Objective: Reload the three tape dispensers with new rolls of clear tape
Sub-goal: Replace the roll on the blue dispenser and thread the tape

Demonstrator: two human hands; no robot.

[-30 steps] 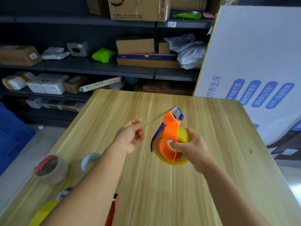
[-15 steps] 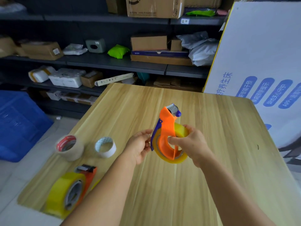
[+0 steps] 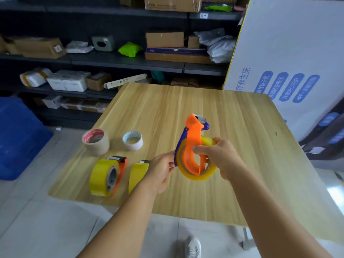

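Observation:
I hold an orange and blue tape dispenser [image 3: 192, 138] upright above the wooden table [image 3: 242, 138]; a yellowish clear tape roll [image 3: 203, 175] sits in it. My right hand [image 3: 219, 155] grips it through the handle opening. My left hand [image 3: 161, 172] pinches the blue edge at its left side. Two more orange dispensers with yellow rolls lie near the table's front left edge: one [image 3: 106, 176] fully visible, the other [image 3: 138, 172] partly hidden behind my left hand.
A brown roll with a red core [image 3: 95, 141] and a small white roll [image 3: 132, 140] stand on the table's left. Dark shelves with boxes [image 3: 163, 40] run behind. A big white printed box [image 3: 290, 58] stands to the right. A blue bin [image 3: 16, 138] sits on the floor at left.
My left hand, which was pulling a tape strip away from the dispenser head, has come in to the dispenser's left edge. The view has tilted down, showing the two other dispensers.

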